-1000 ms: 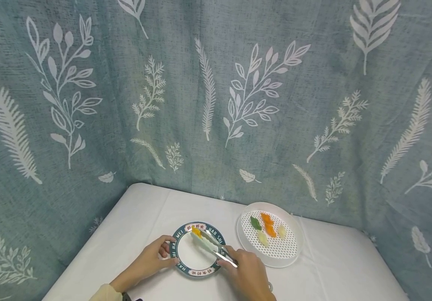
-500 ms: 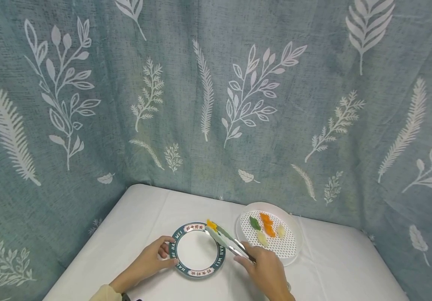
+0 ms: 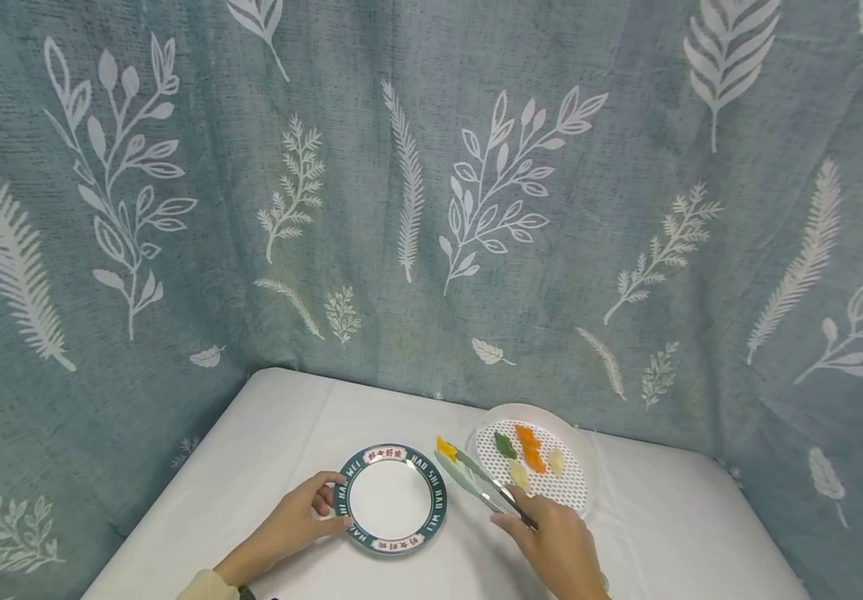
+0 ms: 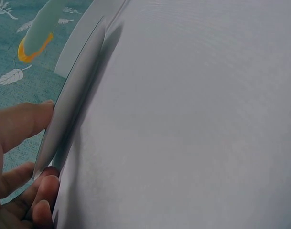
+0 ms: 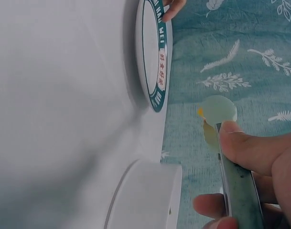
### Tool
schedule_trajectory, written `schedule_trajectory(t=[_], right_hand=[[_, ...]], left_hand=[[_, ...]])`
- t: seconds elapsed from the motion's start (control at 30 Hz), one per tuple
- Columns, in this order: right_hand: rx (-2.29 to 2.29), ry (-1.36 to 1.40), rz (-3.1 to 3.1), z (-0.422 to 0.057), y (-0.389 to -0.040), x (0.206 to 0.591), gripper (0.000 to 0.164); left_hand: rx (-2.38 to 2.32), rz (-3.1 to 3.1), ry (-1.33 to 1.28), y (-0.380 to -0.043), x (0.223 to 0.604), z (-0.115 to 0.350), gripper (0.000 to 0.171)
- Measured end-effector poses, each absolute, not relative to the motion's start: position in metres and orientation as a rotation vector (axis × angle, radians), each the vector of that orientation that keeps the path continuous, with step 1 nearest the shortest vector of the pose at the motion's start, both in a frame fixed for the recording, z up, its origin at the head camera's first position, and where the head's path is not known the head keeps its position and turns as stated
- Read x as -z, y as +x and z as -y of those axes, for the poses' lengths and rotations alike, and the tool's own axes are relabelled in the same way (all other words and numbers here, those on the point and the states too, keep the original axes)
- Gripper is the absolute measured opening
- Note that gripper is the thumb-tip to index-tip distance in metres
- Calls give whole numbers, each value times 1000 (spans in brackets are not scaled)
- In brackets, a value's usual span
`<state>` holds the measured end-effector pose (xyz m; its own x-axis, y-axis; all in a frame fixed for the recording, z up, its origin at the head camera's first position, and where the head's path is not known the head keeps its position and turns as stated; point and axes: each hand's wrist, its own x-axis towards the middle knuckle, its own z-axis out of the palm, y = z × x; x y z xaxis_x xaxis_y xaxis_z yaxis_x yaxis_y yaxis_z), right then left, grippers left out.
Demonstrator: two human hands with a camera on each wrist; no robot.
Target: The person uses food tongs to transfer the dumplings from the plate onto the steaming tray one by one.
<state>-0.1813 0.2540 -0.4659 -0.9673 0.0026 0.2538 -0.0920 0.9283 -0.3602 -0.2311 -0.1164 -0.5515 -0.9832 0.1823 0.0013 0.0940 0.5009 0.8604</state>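
Note:
My left hand (image 3: pixel 299 521) holds the near-left rim of a white plate (image 3: pixel 389 500) with a dark green lettered border; its thumb and fingers are at the edge in the left wrist view. My right hand (image 3: pixel 554 542) grips tongs (image 3: pixel 487 486) with pale green tips. A small yellow-orange piece (image 3: pixel 444 449) is pinched between those tips, in the air between the plate and a round white perforated tray (image 3: pixel 584 446). The right wrist view shows the tongs (image 5: pixel 241 191) under the thumb, the piece (image 5: pixel 200 112) mostly hidden behind a tip.
On the tray lie a green piece (image 3: pixel 504 445), orange pieces (image 3: pixel 533 458) and pale yellow pieces (image 3: pixel 519 476). A white cloth (image 3: pixel 292 433) covers the table. Leaf-patterned blue-green curtains (image 3: pixel 371 208) hang behind and at the left.
My right hand has moved rightward with the tongs, carrying the yellow-orange piece from above the plate to the gap beside the tray. The left hand stays on the plate's rim.

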Motion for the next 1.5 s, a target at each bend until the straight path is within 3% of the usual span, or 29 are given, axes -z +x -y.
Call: schedule_trajectory(t=[0.33,0.7,0.87,1.33,1.5], right_hand=[[-521,34,2820,-279,-171,461,60],[-478,-102,2902,-312,-163,460,75],[-450,-146,2938,-327,-159,459,66],[-420,-144,2991,-344,-161,462,81],[-405,-130,2994,-343,-167,464,74]], left_hand=[[-1543,-2614,287,-232,554,119,71],[-1545,-2609,294,-231,553,118,70],[-1544,-2607,288,-231,552,118,70],[-1535,-2617,266,-232,554,120,71],[-1540,-2609,283,-233,554,119,70]])
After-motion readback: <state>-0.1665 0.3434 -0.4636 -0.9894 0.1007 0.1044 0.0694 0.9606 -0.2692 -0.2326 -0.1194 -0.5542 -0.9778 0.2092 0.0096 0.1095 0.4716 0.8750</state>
